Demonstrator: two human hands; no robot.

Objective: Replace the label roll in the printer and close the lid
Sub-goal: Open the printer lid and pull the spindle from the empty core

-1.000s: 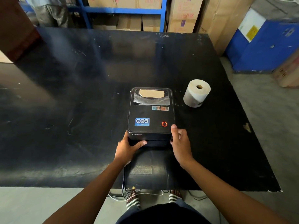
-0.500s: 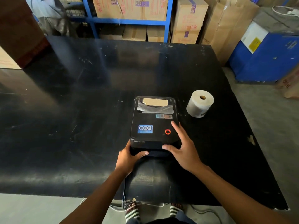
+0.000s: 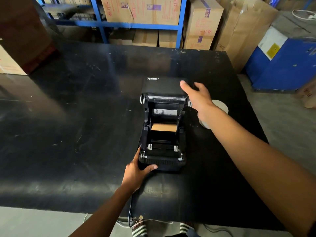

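Observation:
The black label printer [image 3: 162,161] stands on the black table [image 3: 68,125] with its lid [image 3: 162,85] swung up and back. Inside its bay lies a bare brown cardboard core [image 3: 163,127]. My left hand [image 3: 136,171] grips the printer's front left corner. My right hand [image 3: 196,94] holds the raised lid at its right edge, thumb on the front. A full white label roll [image 3: 220,106] stands on the table to the right of the printer, mostly hidden behind my right forearm.
A cable [image 3: 130,212] hangs off the table's near edge by my feet. Cardboard boxes [image 3: 142,9] fill a blue rack [image 3: 178,28] beyond the far edge. A blue bin [image 3: 282,65] stands off the right side, a brown box [image 3: 22,31] at far left.
The lid was closed one second ago; my right hand has lifted it up and back, exposing the bay and the core. My left hand stayed at the front left corner.

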